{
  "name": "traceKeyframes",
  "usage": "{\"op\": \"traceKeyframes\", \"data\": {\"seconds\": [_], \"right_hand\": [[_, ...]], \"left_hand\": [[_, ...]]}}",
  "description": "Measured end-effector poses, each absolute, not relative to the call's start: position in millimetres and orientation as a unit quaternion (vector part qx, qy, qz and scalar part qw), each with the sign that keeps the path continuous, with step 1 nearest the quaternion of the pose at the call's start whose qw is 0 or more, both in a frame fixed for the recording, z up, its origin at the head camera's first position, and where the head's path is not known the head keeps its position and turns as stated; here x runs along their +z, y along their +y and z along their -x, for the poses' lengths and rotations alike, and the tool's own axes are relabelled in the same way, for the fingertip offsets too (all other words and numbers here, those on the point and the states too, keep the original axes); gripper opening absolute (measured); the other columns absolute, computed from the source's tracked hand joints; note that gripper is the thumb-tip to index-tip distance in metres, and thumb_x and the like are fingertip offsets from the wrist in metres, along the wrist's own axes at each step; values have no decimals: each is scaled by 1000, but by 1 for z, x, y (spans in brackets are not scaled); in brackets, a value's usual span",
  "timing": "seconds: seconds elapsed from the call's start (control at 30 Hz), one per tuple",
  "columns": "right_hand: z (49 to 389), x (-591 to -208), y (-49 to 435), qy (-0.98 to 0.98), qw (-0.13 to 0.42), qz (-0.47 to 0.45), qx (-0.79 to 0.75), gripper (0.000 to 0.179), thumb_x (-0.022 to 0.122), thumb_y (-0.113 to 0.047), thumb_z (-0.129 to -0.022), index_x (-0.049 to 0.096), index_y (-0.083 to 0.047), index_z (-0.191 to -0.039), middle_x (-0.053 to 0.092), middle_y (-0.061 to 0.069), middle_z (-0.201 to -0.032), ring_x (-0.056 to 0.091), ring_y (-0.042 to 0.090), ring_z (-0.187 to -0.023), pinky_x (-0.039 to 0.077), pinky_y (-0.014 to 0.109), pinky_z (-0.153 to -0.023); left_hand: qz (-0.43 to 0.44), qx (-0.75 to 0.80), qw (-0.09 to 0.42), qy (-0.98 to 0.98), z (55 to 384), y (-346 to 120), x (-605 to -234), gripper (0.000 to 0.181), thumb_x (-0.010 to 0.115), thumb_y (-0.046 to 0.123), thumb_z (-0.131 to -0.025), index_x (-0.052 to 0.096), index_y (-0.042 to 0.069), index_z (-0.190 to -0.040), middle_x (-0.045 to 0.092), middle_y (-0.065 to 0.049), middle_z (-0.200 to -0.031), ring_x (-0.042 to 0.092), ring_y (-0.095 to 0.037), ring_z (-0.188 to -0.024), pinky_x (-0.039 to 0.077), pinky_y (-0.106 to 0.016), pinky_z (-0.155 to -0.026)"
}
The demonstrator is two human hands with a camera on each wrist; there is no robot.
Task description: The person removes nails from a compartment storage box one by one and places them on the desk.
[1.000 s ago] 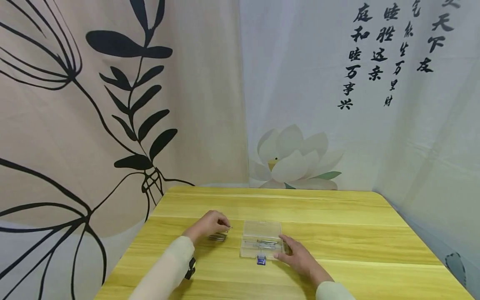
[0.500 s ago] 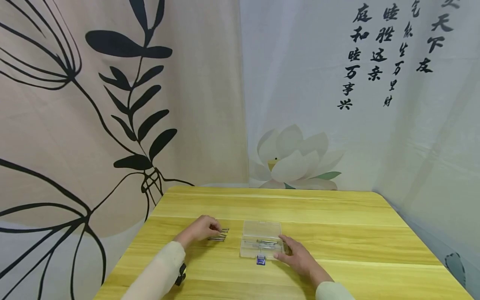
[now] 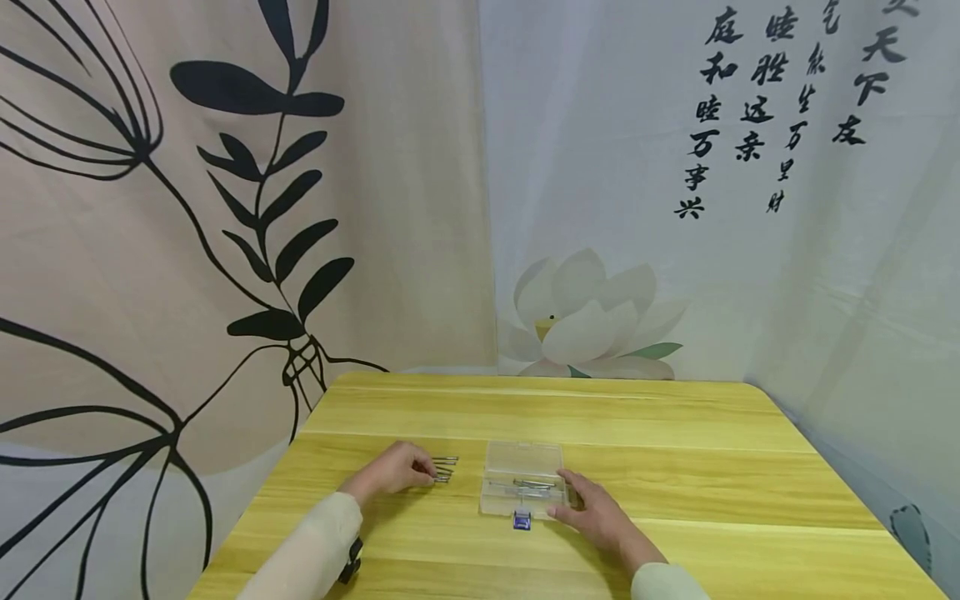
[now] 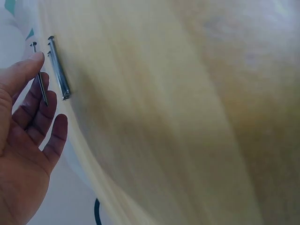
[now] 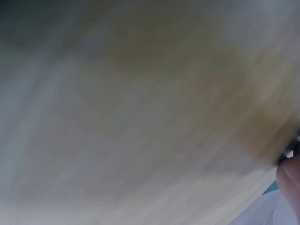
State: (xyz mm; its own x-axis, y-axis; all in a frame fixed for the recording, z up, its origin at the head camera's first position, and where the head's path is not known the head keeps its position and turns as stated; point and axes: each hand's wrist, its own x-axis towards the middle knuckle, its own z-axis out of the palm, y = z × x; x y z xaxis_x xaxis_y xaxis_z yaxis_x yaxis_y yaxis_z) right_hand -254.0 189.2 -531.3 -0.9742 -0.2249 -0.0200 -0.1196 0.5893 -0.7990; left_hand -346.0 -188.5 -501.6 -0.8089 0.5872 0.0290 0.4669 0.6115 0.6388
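Observation:
My left hand is at the left part of the table, over a small group of nails. In the left wrist view its thumb and fingers pinch one nail, point downward. Several more nails lie side by side on the wood just beyond it. A clear plastic box stands with its lid laid back and a blue latch at the front. Metal nails lie inside it. My right hand holds the box's right side between thumb and fingers. Only a fingertip shows in the right wrist view.
The wooden table has a yellow striped grain and rounded far corners. Behind it hangs a printed curtain with plants, a lotus and writing. A dark strap sits at my left sleeve.
My left hand has moved left and slightly nearer, leaving nails in view on the table, and now pinches one at the pile. My right hand and the box stay put.

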Motion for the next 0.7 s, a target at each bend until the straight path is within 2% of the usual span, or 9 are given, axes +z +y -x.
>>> {"op": "traceKeyframes", "data": {"seconds": [0.3, 0.7], "right_hand": [[256, -534, 189, 892, 58, 99, -438, 73, 70, -40, -92, 40, -11, -151, 35, 27, -152, 29, 52, -138, 25, 69, -105], [259, -537, 190, 890, 55, 106, -440, 73, 70, -41, -92, 40, -10, -152, 34, 27, -153, 28, 52, -138, 24, 69, -106]], "left_hand": [[-303, 322, 88, 892, 347, -187, -509, 8, 73, 9, -91, 77, 15, -87, 66, 10, -82, 57, -8, -71, 49, -27, -62], [-301, 305, 77, 900, 345, -184, -511, 8, 74, 6, -89, 75, 14, -86, 65, 9, -83, 56, -9, -73, 48, -27, -62]]}}
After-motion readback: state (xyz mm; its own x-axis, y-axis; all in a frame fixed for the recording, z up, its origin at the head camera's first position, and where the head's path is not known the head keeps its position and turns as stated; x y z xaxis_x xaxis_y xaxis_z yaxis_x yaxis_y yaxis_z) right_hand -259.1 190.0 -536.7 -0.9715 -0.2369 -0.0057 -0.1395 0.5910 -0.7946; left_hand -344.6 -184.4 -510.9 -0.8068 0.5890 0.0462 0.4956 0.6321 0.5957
